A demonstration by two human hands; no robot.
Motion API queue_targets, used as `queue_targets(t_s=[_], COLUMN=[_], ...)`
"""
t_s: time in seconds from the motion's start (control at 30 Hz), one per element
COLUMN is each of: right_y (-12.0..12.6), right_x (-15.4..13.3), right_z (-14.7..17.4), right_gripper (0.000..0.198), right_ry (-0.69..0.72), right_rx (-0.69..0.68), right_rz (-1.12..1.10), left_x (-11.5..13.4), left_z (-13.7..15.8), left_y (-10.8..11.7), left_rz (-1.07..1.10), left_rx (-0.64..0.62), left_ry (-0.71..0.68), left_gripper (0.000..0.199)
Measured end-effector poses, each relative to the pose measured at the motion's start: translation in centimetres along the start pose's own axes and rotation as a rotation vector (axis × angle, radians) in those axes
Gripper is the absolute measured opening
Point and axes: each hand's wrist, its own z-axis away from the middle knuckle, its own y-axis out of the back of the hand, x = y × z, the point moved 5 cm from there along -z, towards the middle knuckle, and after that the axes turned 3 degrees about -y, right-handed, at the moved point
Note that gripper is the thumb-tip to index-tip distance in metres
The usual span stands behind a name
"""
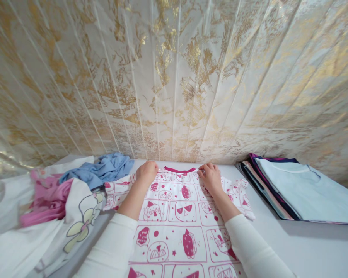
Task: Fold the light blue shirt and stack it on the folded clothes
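A white short-sleeved T-shirt (188, 222) with pink cartoon food prints and a pink neckband lies spread flat in front of me, collar away from me. My left hand (147, 172) is closed at its left shoulder, just beside the collar, with the fingertips partly hidden behind the knuckles. At the opposite shoulder, my right hand (211, 177) pinches the fabric between thumb and curled fingers. Both sleeves stretch out past my forearms, and the lower part of the shirt runs out of view at the bottom.
Loose clothes are heaped on the left: a blue garment (104, 170), a pink one (50, 197) and a white one with a flower print (81, 227). Folded clothes (310, 189) form a stack at right. Behind the table (316, 247) hangs a gold-patterned curtain (174, 77).
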Motion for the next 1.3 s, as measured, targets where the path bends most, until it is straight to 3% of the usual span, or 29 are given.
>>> queue_targets(t_s=[0.23, 0.47, 0.57, 0.63, 0.7, 0.83, 0.9, 1.03, 1.13, 1.2, 1.3], right_y=[0.5, 0.4, 1.1, 1.7, 2.2, 1.9, 1.5, 1.6, 2.1, 2.1, 2.2], right_x=[-0.1, 0.1, -1.0, -2.8, -5.4, -9.9, -8.2, 1.4, 6.4, 7.5, 6.7], right_z=[-0.1, -0.2, 0.7, 3.0, 6.7, 14.4, 14.8, 9.8, 7.1, 6.7, 7.1], right_gripper=[0.017, 0.023, 0.031, 0.039, 0.046, 0.060, 0.061, 0.057, 0.057, 0.058, 0.057], right_ry=[0.008, -0.016, 0.004, 0.036, 0.123, 0.593, 0.578, 0.118, 0.005, 0.002, -0.009], right_rx=[0.023, -0.049, -0.063, -0.072, -0.096, -0.271, -0.338, -0.255, -0.207, -0.209, -0.197], right_rz=[-0.018, -0.019, -0.013, -0.007, -0.016, -0.137, -0.105, 0.146, 0.283, 0.319, 0.324], left_x=[0.4, 0.1, 0.0, 0.1, 0.1, 0.2, 0.2, 0.2, 0.3, 0.3, 0.8], left_z=[0.3, 0.3, 0.2, 0.2, 0.3, 0.4, 0.4, 0.5, 0.5, 0.5, 0.6], left_y=[-0.2, -0.8, -0.9, -1.0, -1.0, -0.8, -0.7, -0.7, -0.8, -0.7, -0.2], left_rz=[-0.009, -0.018, -0.020, -0.018, -0.016, -0.020, -0.023, -0.020, -0.014, -0.017, -0.038], left_rx=[0.113, 0.166, 0.191, 0.204, 0.214, 0.232, 0.234, 0.205, 0.166, 0.143, 0.103], left_ry=[-0.023, -0.050, -0.050, -0.050, -0.046, -0.026, -0.017, -0.020, -0.041, -0.051, -0.063], left_gripper=[0.025, 0.023, 0.021, 0.021, 0.020, 0.016, 0.017, 0.015, 0.019, 0.025, 0.027])
